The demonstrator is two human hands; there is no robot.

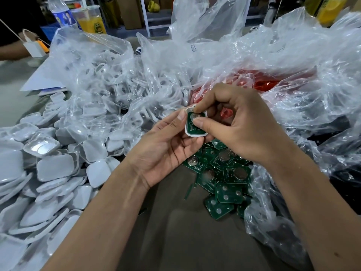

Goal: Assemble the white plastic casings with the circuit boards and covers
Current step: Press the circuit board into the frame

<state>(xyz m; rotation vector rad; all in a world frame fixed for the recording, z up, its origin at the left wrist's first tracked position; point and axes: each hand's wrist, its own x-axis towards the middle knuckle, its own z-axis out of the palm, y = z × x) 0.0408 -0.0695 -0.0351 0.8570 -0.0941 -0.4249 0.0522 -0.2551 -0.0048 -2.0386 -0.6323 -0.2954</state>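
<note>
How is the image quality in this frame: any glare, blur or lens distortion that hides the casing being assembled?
Head view: wide-angle bending at the edges; bright glare on the clear plastic bags and on one white casing in the pile; the background bottle and far corners are soft. The white casing with its green circuit board, held by the left hand and right hand, is evenly lit and fairly sharp.

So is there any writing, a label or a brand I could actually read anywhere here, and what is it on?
None reads clearly.
Water bottle: blue label with a picture, print too blurred.
Cup of orange drink: green cartoon figure, no legible words.
Clear plastic bag: small printed mark, too small.
Circuit boards: white markings, too fine.
</note>
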